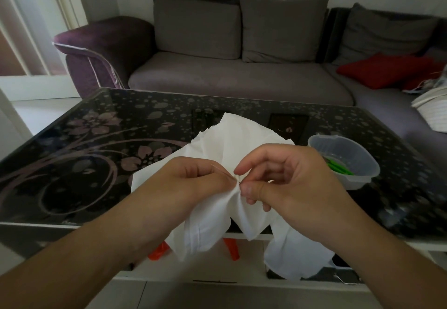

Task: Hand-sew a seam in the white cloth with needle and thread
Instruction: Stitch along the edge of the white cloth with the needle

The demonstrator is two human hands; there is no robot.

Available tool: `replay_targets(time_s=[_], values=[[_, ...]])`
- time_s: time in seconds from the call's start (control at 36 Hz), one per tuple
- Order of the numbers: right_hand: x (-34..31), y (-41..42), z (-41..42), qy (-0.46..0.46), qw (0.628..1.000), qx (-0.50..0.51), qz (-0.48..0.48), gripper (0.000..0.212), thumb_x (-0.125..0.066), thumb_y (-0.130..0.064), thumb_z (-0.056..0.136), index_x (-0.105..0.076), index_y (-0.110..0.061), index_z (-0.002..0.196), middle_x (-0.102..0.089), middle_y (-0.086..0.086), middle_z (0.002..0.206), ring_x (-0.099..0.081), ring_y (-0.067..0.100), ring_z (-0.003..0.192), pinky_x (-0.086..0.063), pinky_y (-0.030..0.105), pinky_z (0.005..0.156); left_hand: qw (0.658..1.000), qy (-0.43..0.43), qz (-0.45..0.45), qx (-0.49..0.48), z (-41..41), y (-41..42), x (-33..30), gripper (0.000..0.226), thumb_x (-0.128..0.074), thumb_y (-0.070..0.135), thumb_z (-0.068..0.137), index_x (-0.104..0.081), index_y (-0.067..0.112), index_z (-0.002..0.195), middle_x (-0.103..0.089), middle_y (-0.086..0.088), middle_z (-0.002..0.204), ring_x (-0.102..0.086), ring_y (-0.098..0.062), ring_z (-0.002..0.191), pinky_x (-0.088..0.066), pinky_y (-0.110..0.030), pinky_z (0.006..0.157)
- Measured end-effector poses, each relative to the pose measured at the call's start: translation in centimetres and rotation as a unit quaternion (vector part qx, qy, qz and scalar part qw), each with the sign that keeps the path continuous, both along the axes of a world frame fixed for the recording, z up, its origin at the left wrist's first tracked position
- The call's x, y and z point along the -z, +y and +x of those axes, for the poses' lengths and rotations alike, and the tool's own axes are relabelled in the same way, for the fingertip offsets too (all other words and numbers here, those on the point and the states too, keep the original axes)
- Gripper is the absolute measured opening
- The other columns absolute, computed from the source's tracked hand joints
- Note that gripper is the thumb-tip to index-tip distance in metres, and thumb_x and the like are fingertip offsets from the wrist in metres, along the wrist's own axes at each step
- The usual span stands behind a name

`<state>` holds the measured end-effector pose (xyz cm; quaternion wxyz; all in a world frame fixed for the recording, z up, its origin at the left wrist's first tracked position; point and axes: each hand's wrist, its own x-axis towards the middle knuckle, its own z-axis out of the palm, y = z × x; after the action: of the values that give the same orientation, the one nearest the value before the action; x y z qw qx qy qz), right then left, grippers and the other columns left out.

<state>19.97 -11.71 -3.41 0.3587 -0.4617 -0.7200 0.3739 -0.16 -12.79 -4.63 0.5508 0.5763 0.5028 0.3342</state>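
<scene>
— White cloth (pixel 232 139) lies bunched on the near edge of the glass table (pixel 96 139); can you see the needle (pixel 238 181)?

— Barely: a thin glint between the fingertips, its lie too fine to tell. The thread (pixel 221 170) slants up and left from it.

— The hands?

— Left hand (pixel 193 178) pinches a gathered fold; right hand (pixel 285 180) pinches at the needle, just beside it.

— And the cloth's lower part?

— It hangs over the table's edge, partly hidden by the forearms.
</scene>
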Motion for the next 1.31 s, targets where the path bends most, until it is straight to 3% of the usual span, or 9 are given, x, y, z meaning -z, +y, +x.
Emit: replay_targets(time_s=[0.11, 0.19, 0.31, 0.53, 0.78, 0.94, 1.06, 1.19, 1.31], values=[[-0.4, 0.1, 0.4, -0.062, 0.997, 0.021, 0.041, 0.019, -0.075, -0.015, 0.09, -0.078, -0.033, 0.09, -0.075, -0.016, 0.089, -0.072, 0.006, 0.089, -0.059, 0.031, 0.08, 1.0, -0.011, -0.009, -0.01, 0.0, 0.0, -0.1, 0.023, -0.062, 0.027, 0.097, -0.083, 0.019, 0.091, -0.079, -0.001, 0.095, -0.075, -0.016, 0.091, -0.059, -0.035, 0.088], [-0.5, -0.1, 0.2, -0.051, 0.996, 0.02, 0.066, 0.021, -0.075, -0.015, 0.091, -0.078, -0.035, 0.095, -0.074, -0.018, 0.101, -0.068, 0.004, 0.104, -0.057, 0.032, 0.092, 1.0, 0.003, -0.002, -0.005, 0.0, -0.1, 0.0, 0.024, -0.061, 0.03, 0.098, -0.083, 0.02, 0.093, -0.078, -0.001, 0.097, -0.074, -0.018, 0.094, -0.058, -0.041, 0.093], [-0.1, -0.6, -0.8, -0.011, 0.997, -0.051, 0.058, 0.021, -0.077, -0.011, 0.089, -0.079, -0.027, 0.102, -0.076, -0.013, 0.104, -0.067, 0.011, 0.111, -0.052, 0.034, 0.102, 1.0, 0.004, 0.005, 0.0, -0.1, -0.4, 0.2, 0.025, -0.067, 0.035, 0.095, -0.082, 0.014, 0.098, -0.075, -0.018, 0.104, -0.069, -0.037, 0.106, -0.052, -0.058, 0.103], [0.4, -0.2, -1.5, 0.059, 0.995, 0.001, 0.079, 0.018, -0.078, -0.004, 0.084, -0.078, -0.022, 0.08, -0.075, -0.008, 0.082, -0.071, 0.017, 0.09, -0.058, 0.039, 0.089, 1.0, 0.007, 0.009, 0.002, 0.0, 0.1, 0.1, 0.022, -0.063, 0.026, 0.096, -0.082, 0.015, 0.095, -0.078, -0.009, 0.096, -0.074, -0.026, 0.095, -0.058, -0.04, 0.09], [-0.3, -0.1, -1.1, 0.179, 0.982, 0.053, 0.037, 0.016, -0.071, -0.001, 0.088, -0.075, -0.016, 0.081, -0.076, -0.004, 0.084, -0.072, 0.009, 0.085, -0.055, 0.016, 0.079, 0.998, 0.054, 0.012, -0.01, 0.3, 0.0, -0.2, 0.02, -0.065, 0.03, 0.094, -0.082, 0.021, 0.085, -0.077, 0.0, 0.094, -0.072, -0.023, 0.098, -0.058, -0.048, 0.1], [-0.8, 0.5, -0.2, 0.234, 0.971, 0.038, 0.018, 0.017, -0.058, -0.003, 0.098, -0.071, -0.008, 0.089, -0.076, 0.006, 0.086, -0.073, 0.024, 0.091, -0.06, 0.038, 0.091, 0.997, 0.072, 0.005, -0.023, 0.2, 0.0, -0.1, 0.021, -0.065, 0.033, 0.093, -0.082, 0.024, 0.085, -0.077, 0.006, 0.092, -0.073, -0.012, 0.092, -0.06, -0.041, 0.096], [-1.4, 0.6, 0.1, 0.301, 0.952, 0.004, -0.055, 0.021, -0.047, -0.003, 0.103, -0.062, -0.002, 0.089, -0.067, 0.011, 0.077, -0.071, 0.031, 0.079, -0.059, 0.042, 0.09, 0.995, 0.089, 0.014, -0.029, 0.1, 0.3, -0.1, 0.022, -0.065, 0.032, 0.096, -0.082, 0.023, 0.085, -0.077, 0.005, 0.092, -0.073, -0.011, 0.091, -0.06, -0.039, 0.095], [-1.3, 0.6, -0.1, 0.287, 0.953, 0.001, -0.097, 0.018, -0.048, -0.005, 0.104, -0.057, -0.001, 0.088, -0.045, 0.011, 0.068, -0.045, 0.025, 0.056, -0.057, 0.038, 0.065, 0.995, 0.088, 0.017, -0.038, 0.1, 0.3, 0.0, 0.022, -0.065, 0.032, 0.096, -0.082, 0.022, 0.085, -0.078, 0.006, 0.091, -0.073, -0.009, 0.089, -0.059, -0.035, 0.093], [-1.0, 0.6, -0.2, 0.149, 0.985, 0.022, -0.082, 0.015, -0.052, -0.007, 0.103, -0.061, -0.008, 0.092, -0.048, 0.005, 0.064, -0.041, 0.017, 0.053, -0.039, 0.029, 0.051, 0.994, 0.093, 0.031, -0.048, 0.0, 0.3, 0.3, 0.022, -0.065, 0.032, 0.097, -0.081, 0.024, 0.084, -0.078, 0.008, 0.091, -0.073, -0.008, 0.089, -0.059, -0.035, 0.093]])
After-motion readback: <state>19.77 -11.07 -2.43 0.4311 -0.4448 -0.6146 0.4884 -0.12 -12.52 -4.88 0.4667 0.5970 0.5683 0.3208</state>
